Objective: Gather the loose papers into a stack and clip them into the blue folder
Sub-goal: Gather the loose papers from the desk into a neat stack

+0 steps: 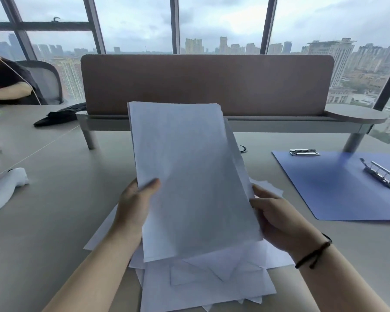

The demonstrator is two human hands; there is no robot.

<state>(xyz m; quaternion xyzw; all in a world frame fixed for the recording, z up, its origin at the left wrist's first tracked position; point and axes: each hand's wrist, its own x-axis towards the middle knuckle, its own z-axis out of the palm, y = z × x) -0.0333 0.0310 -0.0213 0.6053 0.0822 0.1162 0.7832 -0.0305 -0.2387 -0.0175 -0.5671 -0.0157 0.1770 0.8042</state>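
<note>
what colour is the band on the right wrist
Black: a thin cord band tied around the right wrist, seen clearly in the head view.

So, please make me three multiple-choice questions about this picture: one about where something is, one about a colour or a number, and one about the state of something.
1. Where does the blue folder lie on the desk?
A. To the right of the hands
B. Under the loose papers
C. At the far left, beside the white device

2. How many metal clips show on the folder?
A. None
B. Two
C. Four

3. What is the state of the held stack of papers?
A. Flat on the desk
B. Already clipped in the folder
C. Raised on end, held by both hands

Answers:
1. A, the folder lies open at the right, apart from the papers.
2. B, one clip sits at its top edge, one clip further right.
3. C, the left hand and right hand grip its sides above the loose sheets.
</note>
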